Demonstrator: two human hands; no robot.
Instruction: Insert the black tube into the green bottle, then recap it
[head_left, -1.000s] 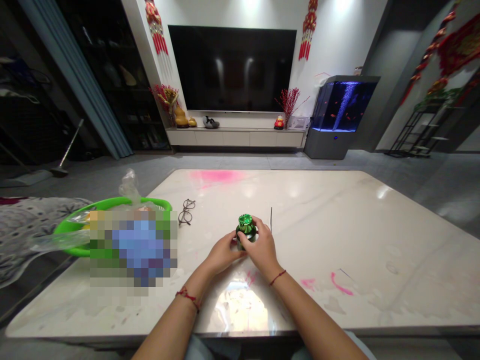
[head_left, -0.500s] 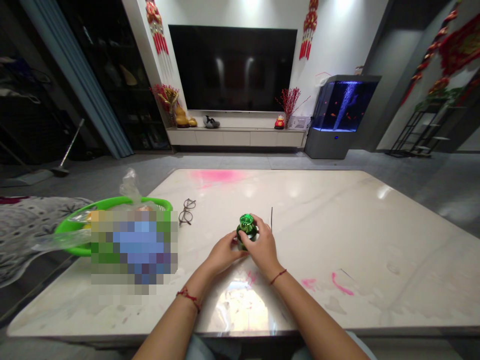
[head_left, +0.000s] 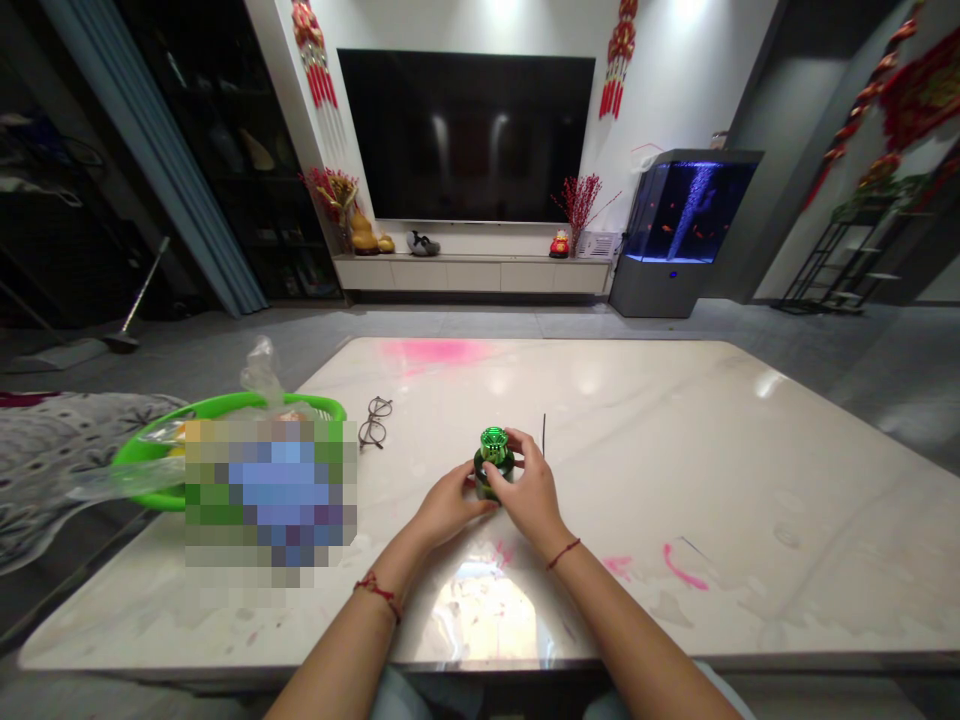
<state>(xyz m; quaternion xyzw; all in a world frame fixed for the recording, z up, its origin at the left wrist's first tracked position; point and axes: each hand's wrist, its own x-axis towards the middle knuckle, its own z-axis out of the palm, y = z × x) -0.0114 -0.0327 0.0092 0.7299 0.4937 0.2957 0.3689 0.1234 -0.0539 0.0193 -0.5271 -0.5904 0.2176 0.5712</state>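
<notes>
A small dark-green bottle (head_left: 491,487) with a shiny, ridged green top (head_left: 494,444) stands upright on the table, in front of me. My left hand (head_left: 450,503) wraps round its lower left side, thumb near the base. From the right, my right hand (head_left: 531,487) grips it just under the shiny top, thumb on the near side and fingers curling round the far side. The fingers hide much of the bottle's body. Just beyond my right fingers lies a thin black stick (head_left: 544,435).
Folded-out glasses (head_left: 375,422) lie left of the bottle. A green basket (head_left: 139,465) with plastic bags and a blurred-out blue patch takes up the table's left side. Pink marks (head_left: 684,570) stain the pale marble table (head_left: 750,470). A television and lit fish tank (head_left: 682,215) stand beyond.
My right hand and wrist have shifted slightly to the right, with the thumb moving a little on the bottle. My left hand stays where it was.
</notes>
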